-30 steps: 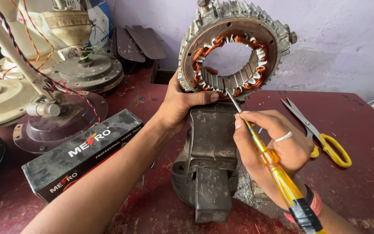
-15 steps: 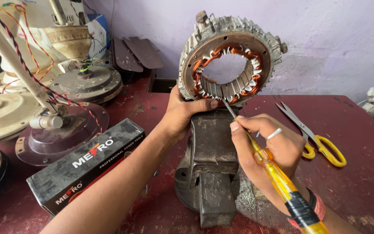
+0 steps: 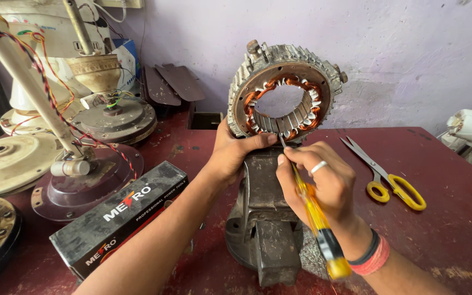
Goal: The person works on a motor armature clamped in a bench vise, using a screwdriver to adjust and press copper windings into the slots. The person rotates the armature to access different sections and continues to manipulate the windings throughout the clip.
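Two hands work a fan stator held upright in a bench vise.

The right hand (image 3: 323,183) has its grip closed on one yellow-handled screwdriver (image 3: 315,216), whose tip is hidden at the stator's (image 3: 285,90) lower windings; the left hand (image 3: 236,153) is clamped on the stator's rim, thumb across the front. The single vise (image 3: 266,218) stands on the red desk (image 3: 454,240). One pair of yellow-handled scissors (image 3: 389,180) lies right, one dark box (image 3: 121,216) left; fan parts are cut off at the left edge.
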